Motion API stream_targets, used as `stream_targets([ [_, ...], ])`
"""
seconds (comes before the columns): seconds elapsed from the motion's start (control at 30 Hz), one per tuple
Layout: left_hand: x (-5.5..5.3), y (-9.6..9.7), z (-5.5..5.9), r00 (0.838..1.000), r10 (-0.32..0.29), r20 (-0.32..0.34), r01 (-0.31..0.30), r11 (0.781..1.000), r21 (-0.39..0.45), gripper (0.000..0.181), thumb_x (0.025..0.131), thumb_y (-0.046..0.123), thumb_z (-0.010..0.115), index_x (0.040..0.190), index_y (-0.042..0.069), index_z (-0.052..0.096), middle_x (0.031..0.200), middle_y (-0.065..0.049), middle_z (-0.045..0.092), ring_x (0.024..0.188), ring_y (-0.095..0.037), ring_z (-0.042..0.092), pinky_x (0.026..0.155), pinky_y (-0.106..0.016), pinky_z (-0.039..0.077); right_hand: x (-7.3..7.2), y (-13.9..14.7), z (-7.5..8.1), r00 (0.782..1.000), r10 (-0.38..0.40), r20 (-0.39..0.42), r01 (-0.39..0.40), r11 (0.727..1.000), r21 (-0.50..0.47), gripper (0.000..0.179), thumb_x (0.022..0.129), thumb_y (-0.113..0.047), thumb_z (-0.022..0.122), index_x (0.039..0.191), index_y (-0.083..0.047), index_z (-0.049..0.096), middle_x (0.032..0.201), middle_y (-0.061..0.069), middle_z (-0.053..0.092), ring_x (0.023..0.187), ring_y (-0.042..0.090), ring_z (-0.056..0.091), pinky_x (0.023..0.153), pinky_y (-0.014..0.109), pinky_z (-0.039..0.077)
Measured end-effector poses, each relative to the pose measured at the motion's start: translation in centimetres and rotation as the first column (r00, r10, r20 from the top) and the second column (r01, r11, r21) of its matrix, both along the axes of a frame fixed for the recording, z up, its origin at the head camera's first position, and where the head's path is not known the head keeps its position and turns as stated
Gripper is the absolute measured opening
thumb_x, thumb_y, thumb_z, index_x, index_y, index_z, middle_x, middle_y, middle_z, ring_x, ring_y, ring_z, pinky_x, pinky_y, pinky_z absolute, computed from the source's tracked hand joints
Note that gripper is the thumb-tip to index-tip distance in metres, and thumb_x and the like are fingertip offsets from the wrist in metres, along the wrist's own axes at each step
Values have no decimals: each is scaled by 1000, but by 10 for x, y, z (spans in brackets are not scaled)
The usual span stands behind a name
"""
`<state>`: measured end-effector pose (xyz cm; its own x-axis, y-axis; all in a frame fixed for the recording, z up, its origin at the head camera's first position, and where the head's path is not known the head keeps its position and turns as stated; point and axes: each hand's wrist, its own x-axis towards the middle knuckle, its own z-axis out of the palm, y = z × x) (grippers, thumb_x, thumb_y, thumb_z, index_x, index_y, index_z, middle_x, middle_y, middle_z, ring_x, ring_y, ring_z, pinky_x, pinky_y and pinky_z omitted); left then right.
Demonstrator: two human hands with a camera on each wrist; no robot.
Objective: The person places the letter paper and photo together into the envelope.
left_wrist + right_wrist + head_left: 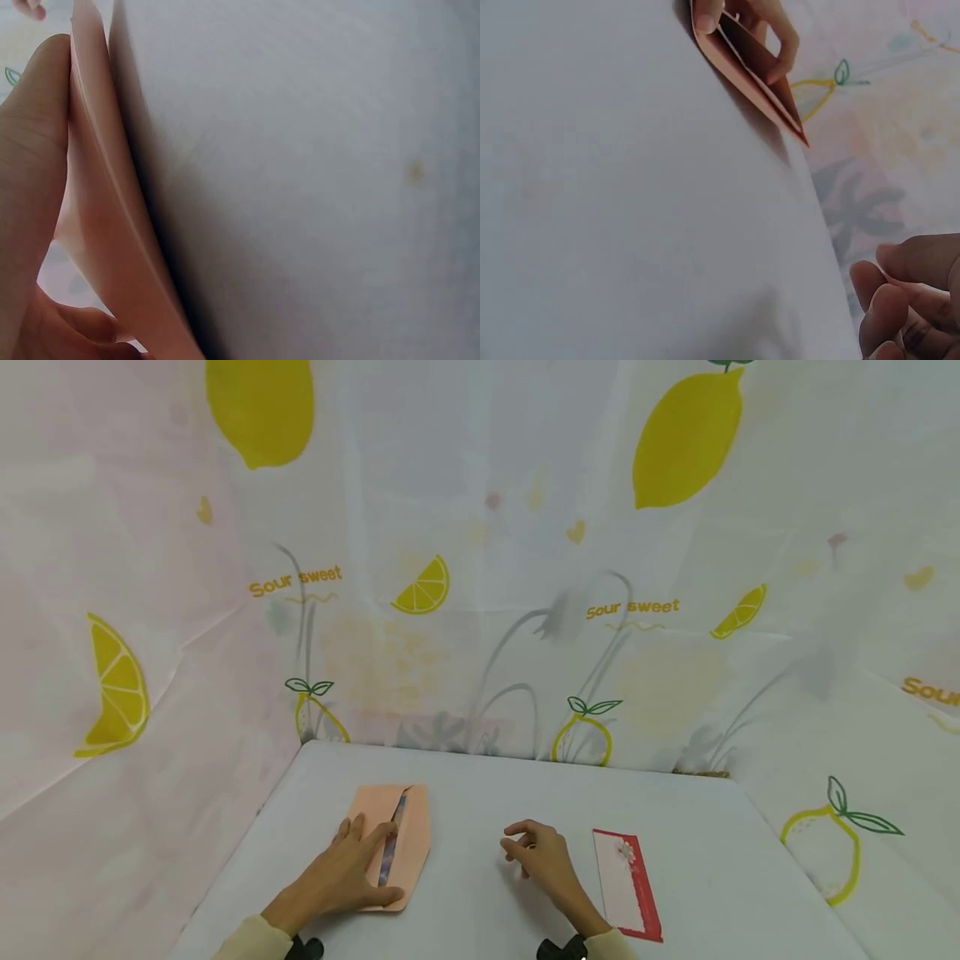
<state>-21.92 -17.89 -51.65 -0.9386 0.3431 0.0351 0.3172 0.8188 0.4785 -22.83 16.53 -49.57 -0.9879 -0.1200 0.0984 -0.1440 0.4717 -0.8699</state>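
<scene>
A peach paper envelope (417, 843) lies on the white table at the left. Through its long gap shows a bluish-purple patterned strip (392, 842); whether this is a lining or an insert I cannot tell. My left hand (341, 868) rests across the envelope, thumb near its close end and other fingers spread over its face. In the left wrist view the envelope (112, 195) stands slightly off the table along one edge. My right hand (546, 860) hovers to the right, fingers loosely bent, with nothing visible in them. The same right hand (919, 300) appears in its wrist view.
A white card with a red border and a small flower decoration (622, 881) lies right of my right hand. White tabletop (480, 793) stretches between card and envelope. Lemon-printed cloth (480, 652) stands behind and at both sides of the table.
</scene>
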Motion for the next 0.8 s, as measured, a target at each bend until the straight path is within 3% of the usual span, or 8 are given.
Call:
stream_targets([
  [0.2, 1, -1, -1, 1000, 2, -6, -2, 1000, -6, 99, 72, 77, 77, 150, 23, 48, 154, -47, 24, 139, -71, 20, 88, -80, 41, 11, 37, 1, 994, -92, 61, 92, 996, 8, 25, 95, -19, 75, 113, -2, 72, 73, 1, 70, 49, 13, 52, 45, 25, 39],
  [0.5, 0, -2, -2, 1000, -8, 1, 8, 1000, -4, 101, 71, 79, 76, 151, 24, 47, 154, -46, 23, 140, -70, 19, 89, -79, 41, 30, 86, -4, 959, -253, 128, 249, 968, 42, 25, 94, -19, 76, 112, -3, 72, 74, 4, 69, 50, 15, 50, 48, 25, 42],
  [0.8, 1, -2, -1, 1000, -11, -13, 11, 1000, 8, 101, 72, 78, 77, 151, 23, 48, 153, -47, 24, 138, -71, 19, 87, -80, 41, 43, 128, -7, 934, -329, 142, 309, 940, 143, 26, 94, -20, 75, 115, -4, 72, 71, 2, 65, 50, 14, 47, 46, 24, 38],
])
